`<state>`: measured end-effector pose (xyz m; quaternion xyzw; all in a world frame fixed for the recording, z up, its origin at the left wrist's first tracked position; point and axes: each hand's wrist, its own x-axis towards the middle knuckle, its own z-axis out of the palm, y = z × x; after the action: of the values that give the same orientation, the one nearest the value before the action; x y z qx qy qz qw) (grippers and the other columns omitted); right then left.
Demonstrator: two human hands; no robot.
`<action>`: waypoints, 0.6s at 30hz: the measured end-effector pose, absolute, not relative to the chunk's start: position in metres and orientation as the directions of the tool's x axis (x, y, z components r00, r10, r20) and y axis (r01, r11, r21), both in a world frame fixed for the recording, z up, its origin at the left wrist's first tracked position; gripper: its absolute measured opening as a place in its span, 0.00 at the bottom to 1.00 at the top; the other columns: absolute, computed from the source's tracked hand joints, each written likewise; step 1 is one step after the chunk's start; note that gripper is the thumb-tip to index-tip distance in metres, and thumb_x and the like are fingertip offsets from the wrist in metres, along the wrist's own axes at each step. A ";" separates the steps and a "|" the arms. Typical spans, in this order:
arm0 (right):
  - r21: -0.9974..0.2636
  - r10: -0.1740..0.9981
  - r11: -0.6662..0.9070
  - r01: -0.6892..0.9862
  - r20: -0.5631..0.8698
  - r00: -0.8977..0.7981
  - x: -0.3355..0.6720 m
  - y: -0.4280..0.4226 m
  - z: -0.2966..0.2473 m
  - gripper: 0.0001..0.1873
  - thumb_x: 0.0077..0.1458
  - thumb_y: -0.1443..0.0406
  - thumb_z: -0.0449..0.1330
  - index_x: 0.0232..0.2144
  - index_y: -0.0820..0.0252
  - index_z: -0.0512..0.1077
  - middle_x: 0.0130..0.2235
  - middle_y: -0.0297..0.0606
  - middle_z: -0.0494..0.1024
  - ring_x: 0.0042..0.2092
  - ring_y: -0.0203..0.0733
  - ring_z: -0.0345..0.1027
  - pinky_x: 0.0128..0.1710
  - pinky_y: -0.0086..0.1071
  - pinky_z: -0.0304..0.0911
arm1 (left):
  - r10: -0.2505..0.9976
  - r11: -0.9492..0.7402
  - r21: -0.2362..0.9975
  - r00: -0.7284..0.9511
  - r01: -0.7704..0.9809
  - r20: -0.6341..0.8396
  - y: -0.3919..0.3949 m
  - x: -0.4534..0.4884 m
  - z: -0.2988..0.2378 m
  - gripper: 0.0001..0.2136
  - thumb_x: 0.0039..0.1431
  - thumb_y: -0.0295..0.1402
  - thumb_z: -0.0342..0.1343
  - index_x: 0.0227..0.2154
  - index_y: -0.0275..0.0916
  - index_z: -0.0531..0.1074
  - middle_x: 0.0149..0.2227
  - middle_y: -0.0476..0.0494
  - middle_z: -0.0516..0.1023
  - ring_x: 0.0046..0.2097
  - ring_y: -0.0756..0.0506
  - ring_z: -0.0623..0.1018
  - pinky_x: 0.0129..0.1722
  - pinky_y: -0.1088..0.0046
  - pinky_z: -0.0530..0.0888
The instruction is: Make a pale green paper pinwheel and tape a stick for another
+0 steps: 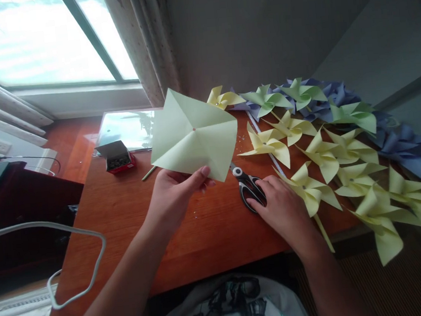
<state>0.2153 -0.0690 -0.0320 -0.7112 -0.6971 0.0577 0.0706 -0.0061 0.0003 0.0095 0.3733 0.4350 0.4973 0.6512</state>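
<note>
My left hand [174, 191] pinches the lower edge of a pale green paper square [193, 135] and holds it up above the wooden table [127, 220]. The square has diagonal creases and a small pin at its centre. My right hand [282, 205] rests on the table with its fingers on the black handles of a pair of scissors [248, 186]; the grip itself is partly hidden. Yellow paper pinwheels [326, 161] lie right beside that hand.
Many yellow, green [264, 100] and purple pinwheels [406, 146] cover the table's right side up to the wall. A small open red box of pins [117, 159] and a shiny sheet [129, 128] sit at the back left. A window and curtain are behind.
</note>
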 end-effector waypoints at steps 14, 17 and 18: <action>-0.955 0.952 -0.293 0.049 -0.287 0.104 0.217 -0.082 -0.027 0.20 0.51 0.56 0.71 0.44 0.55 0.75 0.43 0.42 0.82 0.43 0.47 0.78 0.45 0.41 0.73 | 0.968 0.248 0.879 0.075 -0.407 -0.239 0.005 -0.016 0.003 0.09 0.51 0.34 0.70 0.29 0.33 0.78 0.23 0.45 0.80 0.25 0.51 0.76 0.24 0.80 0.69; -0.965 0.966 -0.225 -0.136 -0.239 0.100 0.209 -0.084 -0.024 0.19 0.48 0.53 0.74 0.37 0.55 0.76 0.37 0.38 0.80 0.37 0.42 0.74 0.38 0.35 0.71 | 0.981 0.192 0.889 0.055 -0.416 -0.186 0.002 -0.016 0.005 0.08 0.52 0.33 0.69 0.28 0.34 0.78 0.22 0.46 0.79 0.25 0.51 0.77 0.25 0.79 0.70; -0.959 0.967 -0.228 -0.165 -0.243 0.072 0.205 -0.085 -0.023 0.20 0.48 0.50 0.73 0.36 0.56 0.76 0.34 0.37 0.78 0.34 0.41 0.73 0.34 0.34 0.69 | 0.985 0.170 0.891 0.047 -0.422 -0.166 0.001 -0.016 0.006 0.08 0.53 0.33 0.69 0.28 0.34 0.78 0.22 0.46 0.79 0.25 0.50 0.77 0.24 0.78 0.71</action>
<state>0.2054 -0.0849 -0.0227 -0.5377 -0.3730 0.5702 0.4966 -0.0159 0.0006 0.0056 0.3368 0.4181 0.5492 0.6404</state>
